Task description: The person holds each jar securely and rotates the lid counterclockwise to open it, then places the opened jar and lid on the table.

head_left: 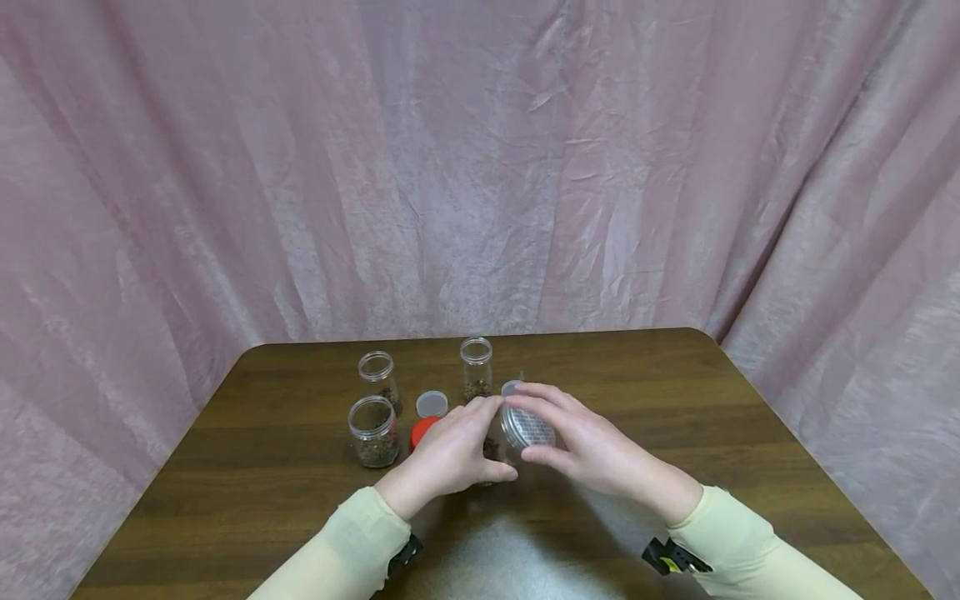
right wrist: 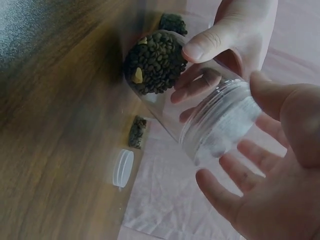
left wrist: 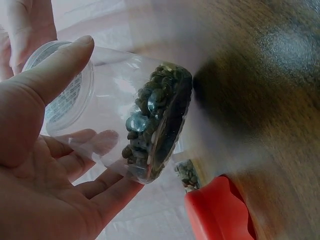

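Observation:
My left hand (head_left: 457,454) grips a clear jar (left wrist: 112,80) round its side, thumb on one side and fingers on the other. The jar is tilted, its lidded end toward my right hand. Small dark pebble-like pieces fill its base, with a few blue, glassy beads and yellowish bits among them. A clear, patterned lid (head_left: 528,427) sits on its mouth. My right hand (head_left: 588,446) is around the lid with fingers spread and loosely bent, thumb close to the rim. A red object (left wrist: 217,207) with a wavy edge lies on the table beside the left hand.
Open jars with dark pieces stand on the wooden table (head_left: 675,400): a wide jar (head_left: 373,432) and a narrower jar (head_left: 377,371) at left, a tall jar (head_left: 476,367) at the back. A pale lid (head_left: 432,404) lies between them, another lid (head_left: 512,387) behind the right hand.

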Available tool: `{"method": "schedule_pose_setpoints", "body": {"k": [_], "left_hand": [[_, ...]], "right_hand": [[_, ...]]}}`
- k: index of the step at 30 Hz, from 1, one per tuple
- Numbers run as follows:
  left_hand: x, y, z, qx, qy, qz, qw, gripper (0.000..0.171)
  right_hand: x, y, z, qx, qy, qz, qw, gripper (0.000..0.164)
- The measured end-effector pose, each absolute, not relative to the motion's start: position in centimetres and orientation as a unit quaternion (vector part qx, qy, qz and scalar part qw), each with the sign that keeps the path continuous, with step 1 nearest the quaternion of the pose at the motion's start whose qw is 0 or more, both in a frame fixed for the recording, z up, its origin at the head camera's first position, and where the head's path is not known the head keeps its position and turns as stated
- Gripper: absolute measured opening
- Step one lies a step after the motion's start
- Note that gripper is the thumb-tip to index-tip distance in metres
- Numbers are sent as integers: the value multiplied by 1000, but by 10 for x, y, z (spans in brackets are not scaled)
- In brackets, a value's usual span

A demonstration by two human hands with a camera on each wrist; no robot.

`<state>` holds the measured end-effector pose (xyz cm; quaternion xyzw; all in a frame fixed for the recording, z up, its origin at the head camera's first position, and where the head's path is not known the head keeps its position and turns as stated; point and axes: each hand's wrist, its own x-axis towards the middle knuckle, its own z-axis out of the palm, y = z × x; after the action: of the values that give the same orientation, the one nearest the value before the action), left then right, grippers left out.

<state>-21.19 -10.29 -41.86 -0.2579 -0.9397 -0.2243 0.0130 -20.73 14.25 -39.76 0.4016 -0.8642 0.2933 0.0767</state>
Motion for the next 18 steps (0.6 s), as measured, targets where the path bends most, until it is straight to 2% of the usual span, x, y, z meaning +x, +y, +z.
{"method": "schedule_pose_setpoints", "body": {"k": [8,18], "left_hand": [[-212,-102,-419,-256,-940,-227,12,94],[-213,-103,-420,-255,-940,-226,11,94]], "right_hand": [[-206,141,-398,320,-897,290,92,63],[-208,141,-401,329,-894,295,75,63]]}}
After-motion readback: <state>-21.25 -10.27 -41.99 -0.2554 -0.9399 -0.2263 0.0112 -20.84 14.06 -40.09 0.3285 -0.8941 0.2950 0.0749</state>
